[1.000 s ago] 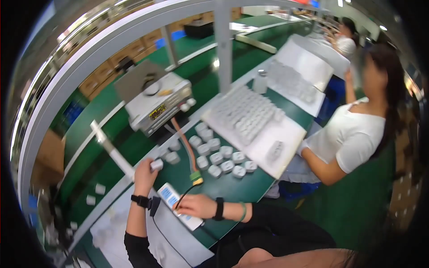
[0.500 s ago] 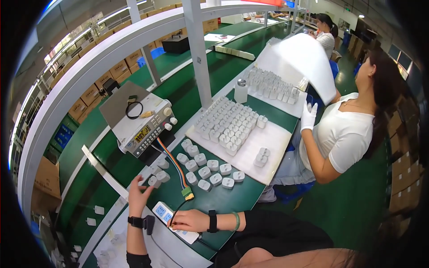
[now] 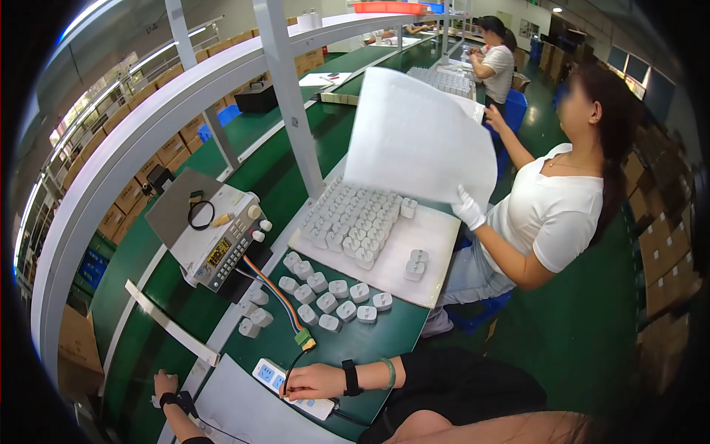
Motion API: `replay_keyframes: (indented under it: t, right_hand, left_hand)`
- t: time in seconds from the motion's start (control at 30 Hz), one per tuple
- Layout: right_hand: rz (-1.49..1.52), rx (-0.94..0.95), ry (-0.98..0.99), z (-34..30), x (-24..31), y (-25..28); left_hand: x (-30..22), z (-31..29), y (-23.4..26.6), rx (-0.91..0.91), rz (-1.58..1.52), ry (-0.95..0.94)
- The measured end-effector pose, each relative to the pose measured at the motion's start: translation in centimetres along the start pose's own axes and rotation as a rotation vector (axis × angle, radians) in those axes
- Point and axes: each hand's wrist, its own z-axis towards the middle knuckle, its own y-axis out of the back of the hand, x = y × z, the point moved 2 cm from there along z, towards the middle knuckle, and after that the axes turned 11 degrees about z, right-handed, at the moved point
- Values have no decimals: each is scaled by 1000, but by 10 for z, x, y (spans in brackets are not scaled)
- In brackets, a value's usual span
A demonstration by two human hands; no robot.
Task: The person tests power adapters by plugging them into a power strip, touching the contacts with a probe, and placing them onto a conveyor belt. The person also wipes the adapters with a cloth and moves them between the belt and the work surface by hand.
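My right hand point(image 3: 314, 383) rests on a white power strip point(image 3: 268, 372), its fingers closed around the lower end of a black cable point(image 3: 290, 364). That cable runs up to a green and yellow connector point(image 3: 304, 340). Over the green belt at lower left, my left hand point(image 3: 166, 384) has curled fingers; a bit of white shows at its edge, but what it grips is too small to make out. Several white plug adapters point(image 3: 327, 302) stand loose on the green mat, pins up. A few more adapters point(image 3: 260, 317) form a small cluster by the mat's left edge.
A bench instrument point(image 3: 228, 240) with a lit display sits behind the adapters. Adapters in rows point(image 3: 355, 222) fill a white foam board point(image 3: 436, 244). At right, a co-worker point(image 3: 551, 214) holds up a large white sheet point(image 3: 421, 140). A metal post point(image 3: 288, 96) rises from the bench.
My left hand has moved from beside the adapter cluster down and left to the belt, its fingers now curled. My right hand stays at the power strip. The co-worker's sheet has swung left over the rows.
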Motion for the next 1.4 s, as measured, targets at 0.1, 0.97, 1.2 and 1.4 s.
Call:
replay_keyframes:
  t: [0.1,0.97,1.2,1.4]
  right_hand:
    - [2,-9,-16,-4,5,5]
    - [-20,-4,-43,0,8,8]
    - [-6,11,-108,2,12,6]
    - [-93,-18,-26,1,4,10]
  left_hand:
    - [-4,9,-13,-43,32,-34]
    - [-208,-245,42,67,-1220,-497]
    - [-209,-247,25,-95,-1082,-507]
    - [-194,-291,45,-399,-1177,-485]
